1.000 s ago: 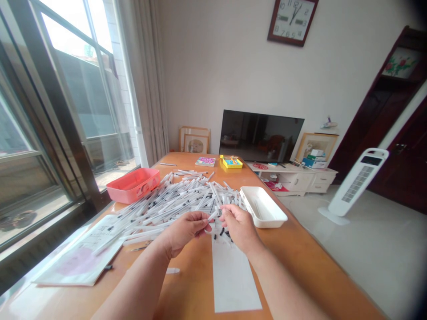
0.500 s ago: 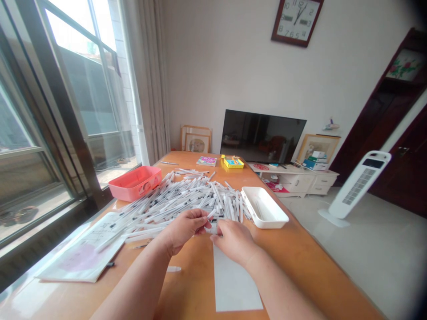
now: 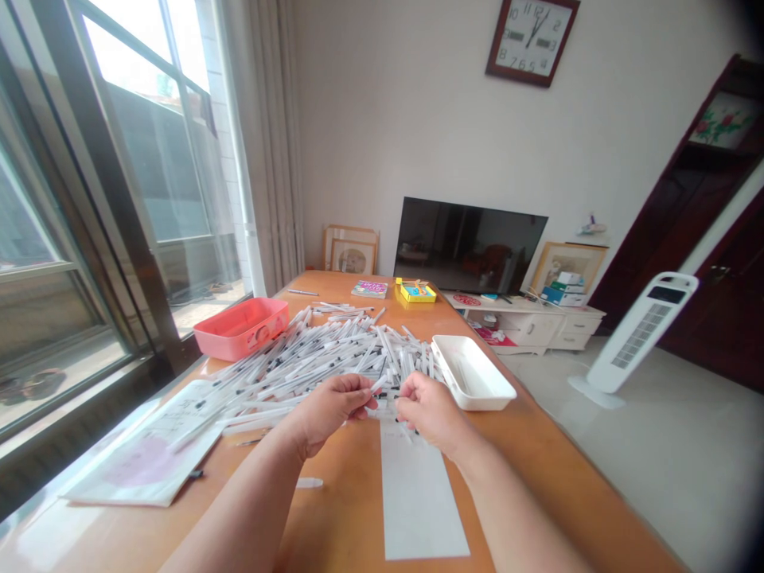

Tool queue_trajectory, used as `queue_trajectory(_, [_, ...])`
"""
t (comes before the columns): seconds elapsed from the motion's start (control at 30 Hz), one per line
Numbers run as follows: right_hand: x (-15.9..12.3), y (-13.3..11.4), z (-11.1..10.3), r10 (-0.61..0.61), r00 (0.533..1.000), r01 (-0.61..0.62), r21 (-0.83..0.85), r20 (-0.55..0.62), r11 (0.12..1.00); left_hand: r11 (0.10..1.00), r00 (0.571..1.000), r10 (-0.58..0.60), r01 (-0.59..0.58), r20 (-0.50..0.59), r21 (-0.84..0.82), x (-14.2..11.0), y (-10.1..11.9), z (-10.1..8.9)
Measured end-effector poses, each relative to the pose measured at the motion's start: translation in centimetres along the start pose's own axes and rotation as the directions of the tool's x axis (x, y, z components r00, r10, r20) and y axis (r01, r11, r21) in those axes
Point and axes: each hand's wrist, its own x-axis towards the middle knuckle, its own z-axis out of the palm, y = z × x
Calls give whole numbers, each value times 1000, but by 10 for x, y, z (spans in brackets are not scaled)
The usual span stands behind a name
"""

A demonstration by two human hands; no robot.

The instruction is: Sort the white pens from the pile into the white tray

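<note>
My left hand [image 3: 341,402] is closed in a pinch on a whitish translucent pen piece [image 3: 380,383], which sticks out past the fingertips. Just to its right, my right hand [image 3: 428,410] has its thumb and fingers pressed together. Small dark and clear bits show by the right fingertips, too small to name. Both hands are over the near edge of a big heap of clear pens [image 3: 334,350] with black parts. Under the right hand lies a strip of white paper [image 3: 421,501]. A single whitish piece [image 3: 309,483] rests on the table near my left forearm.
A pink basket [image 3: 239,326] stands left of the heap, a white tray [image 3: 471,370] right of it. At the left lies a booklet [image 3: 143,454]. Farther back on the wooden table [image 3: 507,485] are a colourful book [image 3: 368,289] and a yellow box [image 3: 418,293].
My right hand has shifted slightly right and up, away from the left hand, widening the gap between them. My left hand has stayed in place with its pen piece.
</note>
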Motion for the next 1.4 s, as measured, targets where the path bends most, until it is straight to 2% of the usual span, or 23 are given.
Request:
queue_trajectory(0.1, [-1, -8, -12, 26, 999, -34, 316, 29, 948, 1000, 999, 12, -12, 42, 16, -2, 2, 2])
queue_trajectory(0.27, [-2, -15, -20, 2, 1000, -7, 479, 10, 878, 998, 996, 9, -14, 93, 54, -4, 3, 5])
queue_trajectory(0.53, [0, -11, -18, -4, 1000, 0, 480, 6, 877, 998, 995, 11, -18, 103, 65, -4, 0, 3])
queue_trajectory(1.4, [-4, -19, -15, -3, 1000, -8, 434, 25, 901, 996, 996, -2, -5, 85, 86, -4, -1, 4])
